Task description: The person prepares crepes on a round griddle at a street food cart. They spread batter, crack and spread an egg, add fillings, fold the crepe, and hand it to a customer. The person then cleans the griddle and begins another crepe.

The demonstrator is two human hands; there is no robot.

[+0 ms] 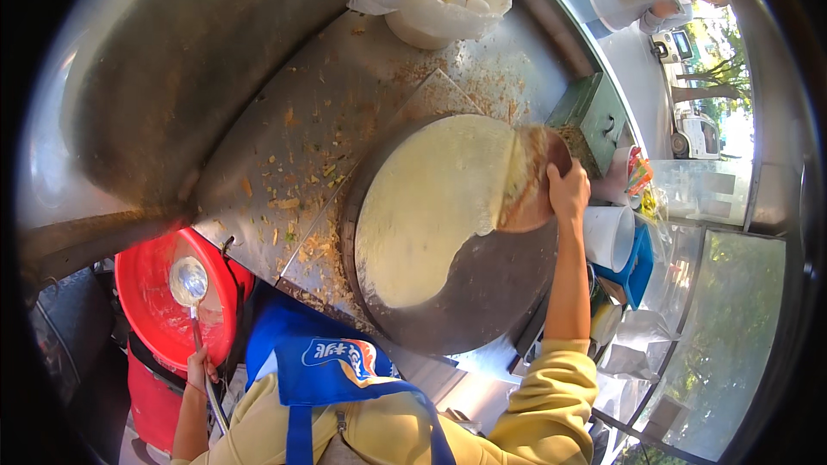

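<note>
A round dark griddle (504, 290) lies before me, with a thin layer of pale batter (426, 206) covering much of it. My right hand (570, 190) grips a brown spreader (533, 206) at the batter's right edge; its blade is blurred, with batter along it. At the lower left, my left hand (201, 368) is closed around the handle of a metal ladle (188, 281). The ladle's bowl is over a red basin (145, 310) with pale batter inside.
Crumbs litter the metal counter (310, 103). A lined tub (420, 32) holds eggs and packets at the back. To the right stand a green metal box (591, 116), a white container (607, 236) and a blue basket (636, 271). Beyond the glass is a person (665, 10).
</note>
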